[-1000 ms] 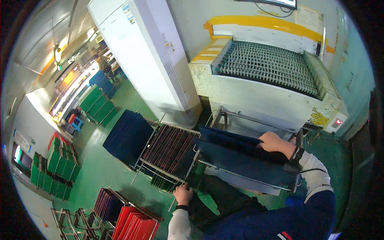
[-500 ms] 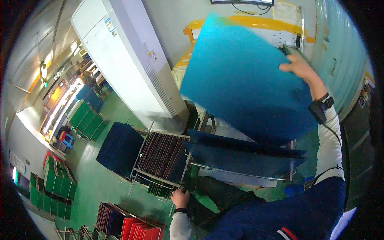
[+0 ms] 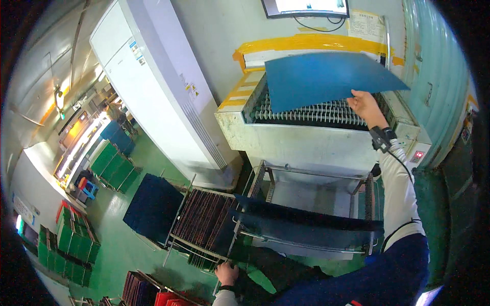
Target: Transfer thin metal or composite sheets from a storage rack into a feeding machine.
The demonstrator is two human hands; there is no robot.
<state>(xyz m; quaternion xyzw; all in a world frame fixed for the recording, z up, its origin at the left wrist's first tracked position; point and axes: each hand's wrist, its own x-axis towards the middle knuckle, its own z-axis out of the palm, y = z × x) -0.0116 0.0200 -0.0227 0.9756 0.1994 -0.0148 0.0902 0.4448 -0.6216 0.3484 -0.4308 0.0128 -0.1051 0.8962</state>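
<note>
A thin, flat blue panel (image 3: 326, 76) is tilted over the rollers (image 3: 306, 111) of a pale, box-shaped roller machine (image 3: 301, 143). My right hand (image 3: 365, 106) pinches the panel's near edge toward its right end. Low in the view, my left hand (image 3: 227, 274) is curled round the metal frame at the near end of a rack holding several upright dark panels (image 3: 201, 219). Between me and the machine, more dark blue panels (image 3: 306, 224) lean in a metal cart (image 3: 286, 171).
A tall white cabinet unit (image 3: 163, 86) stands left of the machine. Further left are a stack of dark panels (image 3: 154, 206), racks of green panels (image 3: 112, 166) and a blue stool (image 3: 89, 187). Red panels (image 3: 171, 298) sit near the lower edge. A screen (image 3: 306, 7) hangs above.
The blue panel has moved away from me and down over the rollers, from nearly upright to a flatter tilt. My right hand went with it; my left stays at the rack.
</note>
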